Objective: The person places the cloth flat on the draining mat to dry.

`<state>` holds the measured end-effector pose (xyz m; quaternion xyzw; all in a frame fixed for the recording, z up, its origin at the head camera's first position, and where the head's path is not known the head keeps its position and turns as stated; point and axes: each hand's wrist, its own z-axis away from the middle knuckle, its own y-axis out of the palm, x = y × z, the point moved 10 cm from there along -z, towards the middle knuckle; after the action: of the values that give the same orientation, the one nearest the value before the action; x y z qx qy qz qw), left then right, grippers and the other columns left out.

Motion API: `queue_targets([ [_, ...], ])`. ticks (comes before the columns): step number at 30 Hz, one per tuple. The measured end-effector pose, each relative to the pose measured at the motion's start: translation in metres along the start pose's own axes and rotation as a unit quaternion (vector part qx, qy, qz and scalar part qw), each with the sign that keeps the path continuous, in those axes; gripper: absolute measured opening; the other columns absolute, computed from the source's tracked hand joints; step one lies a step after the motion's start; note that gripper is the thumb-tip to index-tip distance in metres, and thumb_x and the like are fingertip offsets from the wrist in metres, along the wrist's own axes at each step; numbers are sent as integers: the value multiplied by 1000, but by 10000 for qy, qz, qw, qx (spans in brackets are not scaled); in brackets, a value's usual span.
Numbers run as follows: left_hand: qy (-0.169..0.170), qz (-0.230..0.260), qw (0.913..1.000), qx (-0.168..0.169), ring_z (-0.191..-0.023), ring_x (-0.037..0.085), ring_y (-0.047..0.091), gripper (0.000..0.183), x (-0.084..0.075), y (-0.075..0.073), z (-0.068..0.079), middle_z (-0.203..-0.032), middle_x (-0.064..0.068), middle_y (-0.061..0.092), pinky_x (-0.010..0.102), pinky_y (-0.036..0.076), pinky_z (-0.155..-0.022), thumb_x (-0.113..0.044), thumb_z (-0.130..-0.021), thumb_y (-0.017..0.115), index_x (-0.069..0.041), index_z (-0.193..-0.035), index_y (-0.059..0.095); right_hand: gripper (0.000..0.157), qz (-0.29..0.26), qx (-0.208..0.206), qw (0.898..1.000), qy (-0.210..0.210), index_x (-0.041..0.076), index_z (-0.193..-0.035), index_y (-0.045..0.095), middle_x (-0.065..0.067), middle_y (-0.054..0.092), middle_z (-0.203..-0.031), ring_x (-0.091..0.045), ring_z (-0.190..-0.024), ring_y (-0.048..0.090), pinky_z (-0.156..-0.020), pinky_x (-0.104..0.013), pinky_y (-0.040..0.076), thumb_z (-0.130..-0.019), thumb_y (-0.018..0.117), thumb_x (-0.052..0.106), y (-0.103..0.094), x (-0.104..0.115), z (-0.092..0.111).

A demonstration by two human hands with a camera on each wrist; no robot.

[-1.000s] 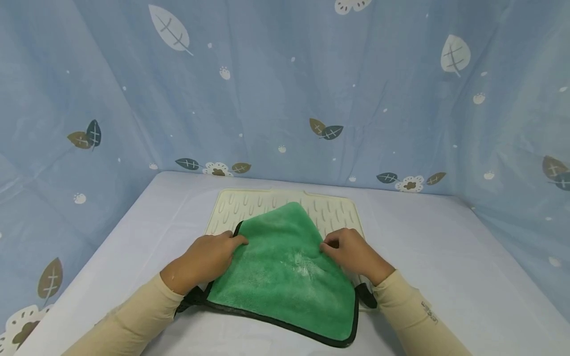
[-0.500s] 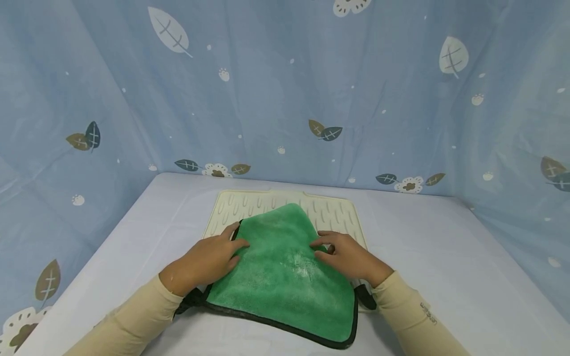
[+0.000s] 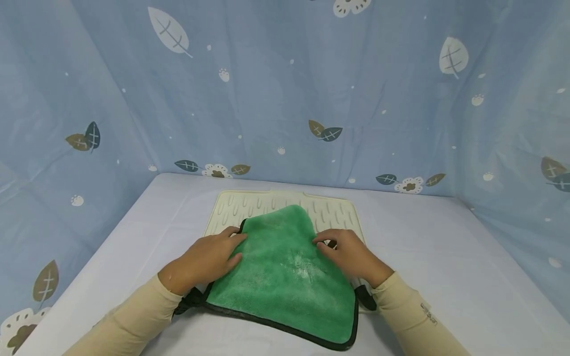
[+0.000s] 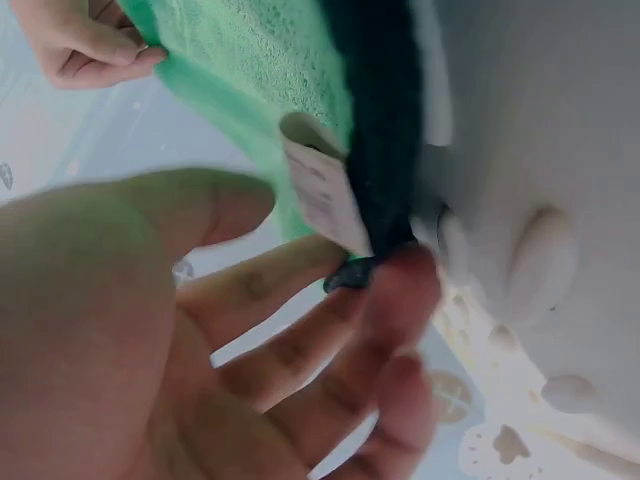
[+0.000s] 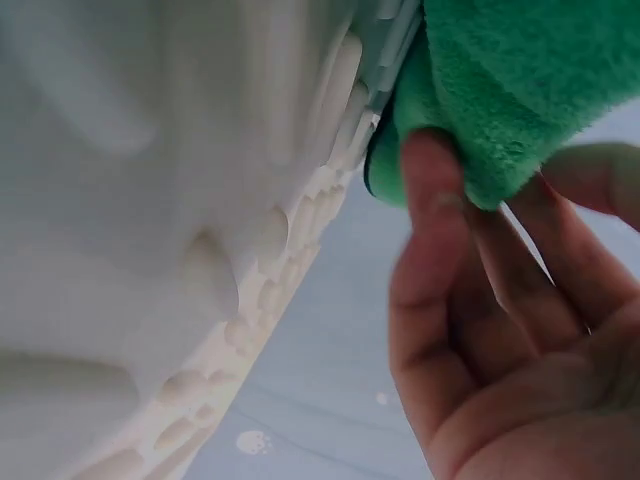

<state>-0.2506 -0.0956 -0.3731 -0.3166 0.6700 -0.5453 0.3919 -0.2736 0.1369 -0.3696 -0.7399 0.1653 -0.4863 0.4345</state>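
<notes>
A green plush towel (image 3: 280, 277) with black edging lies folded over a cream ridged mat (image 3: 343, 212), its far corner pointing away from me. My left hand (image 3: 205, 262) is at the towel's left edge, fingers spread and thumb apart from the cloth. In the left wrist view the fingertips meet the black-edged corner, beside a white label (image 4: 325, 195). On the opposite side, my right hand (image 3: 349, 254) pinches the towel's right edge. The right wrist view has a green fold (image 5: 490, 150) between its thumb and fingers.
The mat rests on a white-covered table (image 3: 414, 247). Blue curtain fabric (image 3: 285, 89) with leaf and flower prints surrounds the back and sides. Dark cloth ends (image 3: 366, 297) stick out by both forearms.
The right hand's fingers spread apart, then closed again on the towel edge slightly farther up. The left hand's fingers loosened and spread. The towel's far part shifted slightly.
</notes>
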Motion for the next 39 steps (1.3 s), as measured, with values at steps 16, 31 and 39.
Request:
queue_targets([
  [16, -227, 211, 9948, -965, -51, 3, 42, 35, 5, -20, -6, -56, -11, 52, 23, 34, -46, -27, -91, 74, -21, -61, 58, 23, -332, -464, 9984, 16, 18, -72, 69, 7, 63, -67, -3, -56, 51, -56, -22, 47, -94, 70, 19, -11, 1, -1],
  [31, -102, 363, 9984, -409, -48, 1, 42, 13, 3, -6, -6, -59, -12, 53, 22, 34, -45, -24, -91, 74, -18, -88, 63, 76, -773, 679, 9938, 420, 4, -155, 30, 2, 58, -72, -7, -60, 48, -60, -27, 45, -93, 72, 18, 13, -6, 2],
  [39, -65, 327, 9994, -133, -57, 3, 50, 32, 2, 1, -5, -71, -8, 62, 24, 39, -48, -24, -92, 73, -12, -121, 68, 39, -598, 889, 9942, 103, 4, -131, 62, 2, 61, -71, -5, -57, 50, -56, -25, 46, -95, 68, 19, 18, -3, 3],
])
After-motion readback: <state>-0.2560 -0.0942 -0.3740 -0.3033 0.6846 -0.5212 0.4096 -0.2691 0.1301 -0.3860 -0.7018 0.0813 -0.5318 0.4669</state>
